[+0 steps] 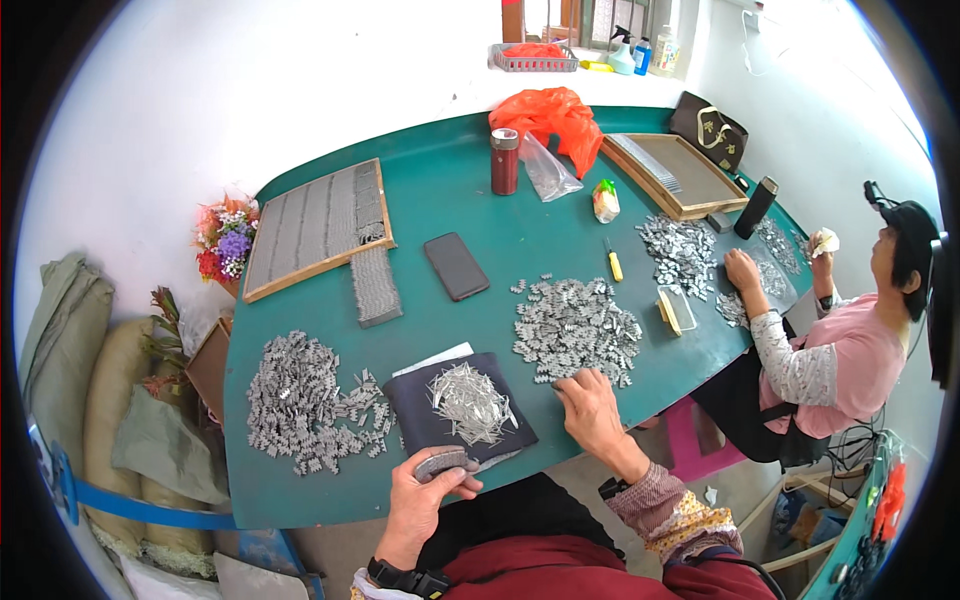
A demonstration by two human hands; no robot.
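My left hand (415, 505) is closed around a small grey block (440, 464) with a ribbed-looking surface, held over the table's near edge. Just beyond it, a dark folded cloth (405, 388) carries a heap of thin silver pins (472, 402). My right hand (595, 415) has its fingers pinched together at the near edge of a pile of grey toothed metal pieces (578, 328); what sits between the fingertips is too small to tell. A second pile of similar pieces (315, 400) lies left of the cloth.
On the green table (430, 190) are a framed tray of grey strips (320, 225), a grey strip block (375, 285), a phone (456, 266), a red flask (504, 163) and a yellow-handled tool (614, 262). At right, a co-worker (830, 370) handles small pieces.
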